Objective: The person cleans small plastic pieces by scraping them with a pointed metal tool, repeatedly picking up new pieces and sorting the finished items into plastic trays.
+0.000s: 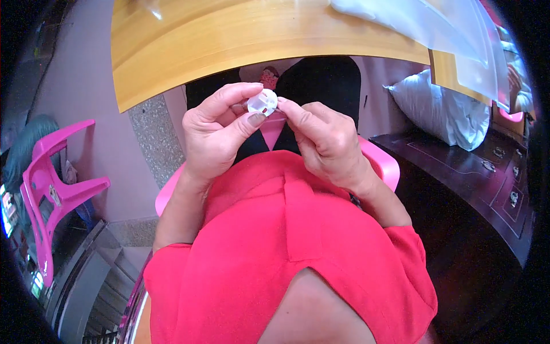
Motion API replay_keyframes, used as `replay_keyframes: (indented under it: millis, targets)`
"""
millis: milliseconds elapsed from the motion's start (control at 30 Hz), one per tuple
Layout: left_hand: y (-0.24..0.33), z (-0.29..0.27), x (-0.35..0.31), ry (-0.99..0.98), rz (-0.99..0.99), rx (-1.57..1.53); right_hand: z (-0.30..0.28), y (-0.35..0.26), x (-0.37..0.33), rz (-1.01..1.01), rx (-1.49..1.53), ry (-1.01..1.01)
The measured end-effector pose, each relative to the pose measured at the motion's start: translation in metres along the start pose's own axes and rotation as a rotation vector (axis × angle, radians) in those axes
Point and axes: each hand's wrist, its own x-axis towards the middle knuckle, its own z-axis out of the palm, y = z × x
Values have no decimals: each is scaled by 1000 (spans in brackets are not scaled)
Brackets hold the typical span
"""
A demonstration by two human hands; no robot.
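A small round white plastic piece point(263, 102) with slots or openings in its face is held up just off the table's near edge. My left hand point(216, 127) grips it by the rim, thumb below and fingers above and behind. At the piece's right edge, my right hand point(322, 137) has its thumb and index finger pinched together, touching or nearly touching the rim. Whatever lies between those right fingertips, if anything, is too small to name.
A yellow wooden table point(258, 34) spans the front, with clear plastic sheeting point(470, 43) at its right. A stuffed white sack point(444, 109) rests on a dark carved surface point(458, 160). I sit on a pink chair point(382, 163); a pink stool point(63, 189) stands left, near a stairway point(117, 275).
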Motion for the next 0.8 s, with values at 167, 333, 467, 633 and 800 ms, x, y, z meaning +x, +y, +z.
replay_keyframes:
  millis: [167,333,467,633,800]
  targets:
    - [0,0,-1,1,-46,-42,6,3,4,-75,-41,52]
    - [0,0,-1,-7,-38,-37,6,3,5,-77,-42,39]
    - [0,2,-2,-8,-19,-54,7,1,6,-29,52,22]
    - [-5,1,-1,-34,29,-41,8,0,8,42,217,52]
    - [-6,0,0,-22,-30,-92,2,-4,9,354,420,-137]
